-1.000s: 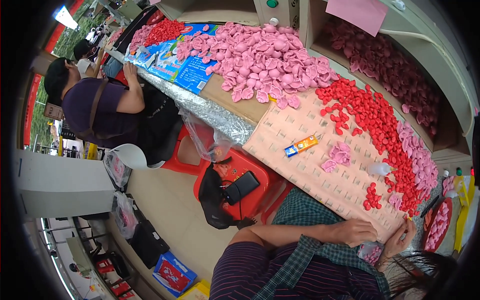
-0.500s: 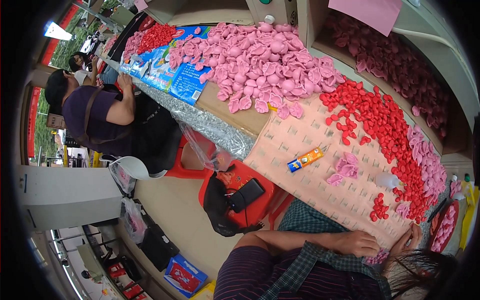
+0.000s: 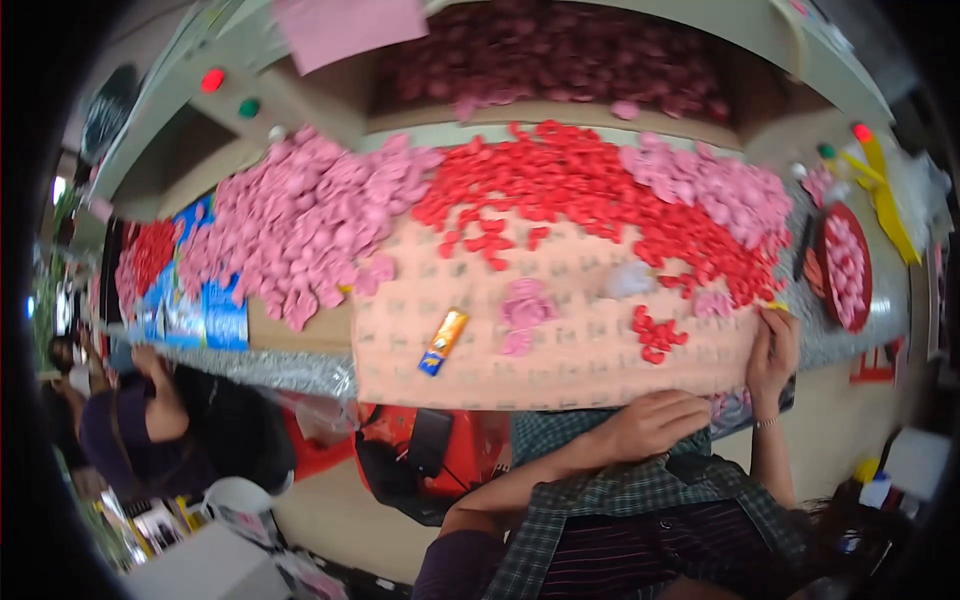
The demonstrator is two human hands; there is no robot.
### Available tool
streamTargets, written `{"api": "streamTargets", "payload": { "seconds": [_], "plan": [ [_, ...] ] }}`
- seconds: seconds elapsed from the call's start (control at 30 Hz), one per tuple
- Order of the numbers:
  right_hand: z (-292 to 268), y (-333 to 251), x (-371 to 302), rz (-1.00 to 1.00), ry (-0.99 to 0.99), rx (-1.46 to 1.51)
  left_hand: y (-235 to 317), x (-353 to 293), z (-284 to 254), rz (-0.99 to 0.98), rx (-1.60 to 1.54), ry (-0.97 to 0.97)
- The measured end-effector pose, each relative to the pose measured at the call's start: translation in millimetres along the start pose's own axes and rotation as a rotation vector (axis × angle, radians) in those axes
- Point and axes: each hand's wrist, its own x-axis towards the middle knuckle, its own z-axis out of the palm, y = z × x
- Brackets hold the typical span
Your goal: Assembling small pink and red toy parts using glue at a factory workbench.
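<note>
My left hand is at the front edge of a peach patterned cloth, fingers curled together; whatever they hold, if anything, is hidden. My right hand is at the cloth's right corner, fingers extended beside a small yellow piece, with no object visible in it. Between the hands, below the table edge, pink pieces are partly visible. Nearer the middle of the cloth lie a small group of red pieces, pink petal-like flower pieces, a whitish translucent bottle and an orange-and-blue tube-shaped pack. The picture is blurred.
Heaps of red pieces and pink flower pieces line the back, below a shelf compartment full of pink ones. A red oval tray stands at right. A red stool and a seated co-worker are at left.
The view has swung to the right, bringing the bench nearly level across the picture. My right hand has lifted its fingers upright at the cloth's corner. My left hand remains curled near the edge.
</note>
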Motion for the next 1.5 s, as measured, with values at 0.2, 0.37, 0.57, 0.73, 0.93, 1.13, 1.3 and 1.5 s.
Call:
{"api": "streamTargets", "payload": {
  "seconds": [0.2, 0.37, 0.57, 0.73, 0.93, 1.13, 1.3, 1.5],
  "plan": [
    [-8, 13, -3, 0.008, 0.093, 0.059, 11, -1, 10, -0.078, 0.018, 0.029],
    [-10, 28, -11, 0.017, 0.156, 0.104, 27, -11, 6, -0.104, 0.305, 0.248],
    [-17, 27, -14, 0.056, 0.186, 0.194, 20, -10, -13, -0.506, 0.329, 0.71],
    [-18, 32, -17, 0.076, 0.223, 0.25, 12, 2, -12, -0.587, 0.356, 0.707],
    [-23, 33, -19, 0.097, 0.316, 0.241, 4, -1, -4, -0.603, 0.424, 0.646],
    [-20, 38, -23, 0.122, 0.345, 0.276, 3, -1, -3, -0.502, 0.599, 0.556],
    [-24, 33, -16, 0.061, 0.312, 0.276, 3, -6, -5, -0.477, 0.698, 0.506],
    [-13, 8, 16, -0.137, 0.153, 0.285, 4, -2, -2, -0.595, 0.681, 0.52]
  ]
}}
